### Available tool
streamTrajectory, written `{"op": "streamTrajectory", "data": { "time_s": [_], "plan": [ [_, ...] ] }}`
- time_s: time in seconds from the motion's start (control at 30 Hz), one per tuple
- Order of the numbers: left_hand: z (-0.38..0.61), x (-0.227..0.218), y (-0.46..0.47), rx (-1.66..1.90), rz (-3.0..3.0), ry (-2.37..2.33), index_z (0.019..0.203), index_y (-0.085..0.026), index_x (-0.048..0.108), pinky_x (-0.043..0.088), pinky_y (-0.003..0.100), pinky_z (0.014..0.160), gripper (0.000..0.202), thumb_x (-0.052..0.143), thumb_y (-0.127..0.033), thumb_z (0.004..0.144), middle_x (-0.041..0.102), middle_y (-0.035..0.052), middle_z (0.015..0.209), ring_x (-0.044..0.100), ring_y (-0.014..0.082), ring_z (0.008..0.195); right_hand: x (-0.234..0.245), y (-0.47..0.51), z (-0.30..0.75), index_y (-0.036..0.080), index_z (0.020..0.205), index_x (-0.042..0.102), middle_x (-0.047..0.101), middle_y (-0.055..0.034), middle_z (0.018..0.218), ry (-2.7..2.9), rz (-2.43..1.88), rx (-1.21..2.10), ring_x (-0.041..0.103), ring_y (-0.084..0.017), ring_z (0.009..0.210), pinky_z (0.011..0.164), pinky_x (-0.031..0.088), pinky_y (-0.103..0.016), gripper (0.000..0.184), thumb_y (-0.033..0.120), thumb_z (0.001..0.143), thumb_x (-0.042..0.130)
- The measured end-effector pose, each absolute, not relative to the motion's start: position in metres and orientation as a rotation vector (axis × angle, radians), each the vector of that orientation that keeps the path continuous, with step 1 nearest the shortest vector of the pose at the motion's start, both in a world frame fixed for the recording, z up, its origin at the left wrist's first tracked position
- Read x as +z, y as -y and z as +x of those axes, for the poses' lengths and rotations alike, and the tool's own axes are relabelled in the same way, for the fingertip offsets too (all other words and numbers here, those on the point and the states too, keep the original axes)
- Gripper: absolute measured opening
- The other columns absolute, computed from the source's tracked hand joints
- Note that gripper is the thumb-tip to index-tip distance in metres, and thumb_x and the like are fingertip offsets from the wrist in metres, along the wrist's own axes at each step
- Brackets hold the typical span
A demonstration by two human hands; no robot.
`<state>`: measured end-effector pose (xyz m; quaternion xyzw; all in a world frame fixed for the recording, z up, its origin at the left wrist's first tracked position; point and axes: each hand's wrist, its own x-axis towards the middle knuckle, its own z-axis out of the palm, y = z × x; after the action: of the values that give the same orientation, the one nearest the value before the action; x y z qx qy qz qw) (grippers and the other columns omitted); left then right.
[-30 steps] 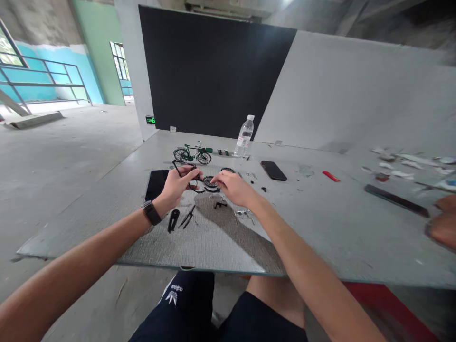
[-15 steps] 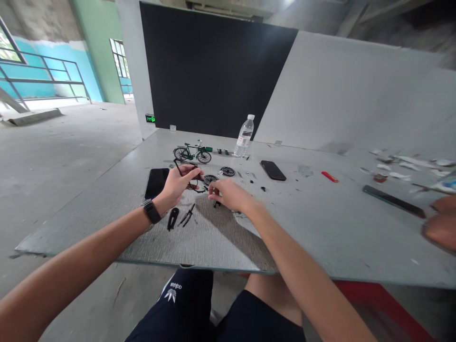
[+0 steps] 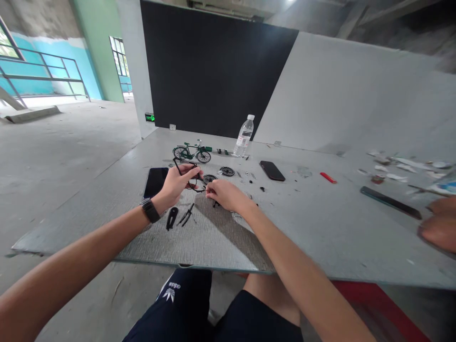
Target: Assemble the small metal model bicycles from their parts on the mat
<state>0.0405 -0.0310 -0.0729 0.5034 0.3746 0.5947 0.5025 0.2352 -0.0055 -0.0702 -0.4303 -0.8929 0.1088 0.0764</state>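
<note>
My left hand (image 3: 177, 184), with a dark watch on its wrist, is closed round a thin black model bicycle frame (image 3: 182, 164) held just above the grey mat (image 3: 210, 232). My right hand (image 3: 225, 194) is pinched at the frame's lower end, next to a small spoked wheel (image 3: 209, 178); what its fingertips hold is too small to make out. A second wheel (image 3: 227, 171) lies further back. A black mudguard piece (image 3: 173, 218) and a fork (image 3: 187, 215) lie on the mat near my left wrist.
A finished green model bicycle (image 3: 192, 153) and a water bottle (image 3: 244, 136) stand at the back. Phones lie at the left (image 3: 156, 181) and centre (image 3: 272, 170). A red tool (image 3: 328, 177), a long dark bar (image 3: 390, 202) and another person's hand (image 3: 437, 223) are to the right.
My right hand has drawn back left from the wheels to the lower end of the frame. The left hand has held the frame almost still.
</note>
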Motion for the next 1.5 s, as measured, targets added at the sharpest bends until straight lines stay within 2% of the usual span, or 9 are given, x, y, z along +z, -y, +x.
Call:
{"op": "streamTrajectory", "data": {
  "time_s": [0.53, 0.67, 0.93, 1.17, 1.33, 1.5],
  "plan": [
    [0.04, -0.072, 0.03, 1.45, 1.207, -0.904, 0.087, -0.015, 0.074, 0.055, 0.025, 0.057, 0.029, 0.08, -0.042, 0.079, 0.072, 0.0096, 0.091, 0.066, 0.0171, 0.08, -0.07, 0.008, 0.234, 0.019, 0.087, 0.065, 0.069, -0.0071, 0.096, 2.675, -1.266, 0.305, 0.06, -0.016, 0.077, 0.068, 0.037, -0.027, 0.015, 0.021, 0.099, 0.056],
    [0.039, -0.068, 0.03, 1.507, 1.16, -0.907, 0.085, -0.015, 0.073, 0.053, 0.023, 0.056, 0.027, 0.079, -0.04, 0.079, 0.072, 0.0085, 0.088, 0.064, 0.0144, 0.074, -0.071, 0.01, 0.227, 0.018, 0.088, 0.066, 0.068, -0.0071, 0.1, 2.653, -1.171, 0.333, 0.061, -0.017, 0.084, 0.072, 0.04, -0.027, 0.015, 0.022, 0.099, 0.057],
    [0.037, -0.064, 0.029, 1.574, 1.106, -0.91, 0.086, -0.014, 0.072, 0.053, 0.023, 0.055, 0.029, 0.081, -0.041, 0.077, 0.072, 0.0088, 0.088, 0.064, 0.0153, 0.077, -0.075, 0.009, 0.217, 0.017, 0.09, 0.069, 0.068, -0.0083, 0.102, 2.693, -1.14, 0.317, 0.063, -0.018, 0.091, 0.079, 0.043, -0.027, 0.011, 0.019, 0.097, 0.061],
    [0.036, -0.067, 0.028, 1.562, 1.131, -0.893, 0.088, -0.015, 0.073, 0.053, 0.023, 0.056, 0.029, 0.08, -0.041, 0.079, 0.072, 0.0091, 0.089, 0.064, 0.0149, 0.076, -0.059, 0.013, 0.236, 0.019, 0.112, 0.065, 0.068, -0.01, 0.111, 2.514, -1.147, 0.337, 0.062, -0.02, 0.097, 0.082, 0.046, -0.031, 0.024, 0.026, 0.105, 0.044],
    [0.036, -0.067, 0.027, 1.563, 1.134, -0.905, 0.088, -0.016, 0.073, 0.052, 0.023, 0.055, 0.027, 0.079, -0.041, 0.079, 0.072, 0.0088, 0.089, 0.064, 0.0147, 0.076, -0.056, 0.016, 0.24, 0.02, 0.108, 0.074, 0.069, -0.0098, 0.111, 2.696, -1.101, 0.358, 0.062, -0.021, 0.098, 0.084, 0.046, -0.031, 0.025, 0.024, 0.102, 0.05],
    [0.037, -0.065, 0.029, 1.557, 1.139, -0.917, 0.087, -0.016, 0.072, 0.052, 0.024, 0.054, 0.027, 0.079, -0.041, 0.079, 0.072, 0.0085, 0.089, 0.064, 0.015, 0.075, -0.056, 0.02, 0.236, 0.023, 0.117, 0.076, 0.07, -0.0101, 0.111, 2.843, -1.061, 0.362, 0.063, -0.023, 0.096, 0.079, 0.045, -0.033, 0.03, 0.027, 0.103, 0.05]
  ]
}}
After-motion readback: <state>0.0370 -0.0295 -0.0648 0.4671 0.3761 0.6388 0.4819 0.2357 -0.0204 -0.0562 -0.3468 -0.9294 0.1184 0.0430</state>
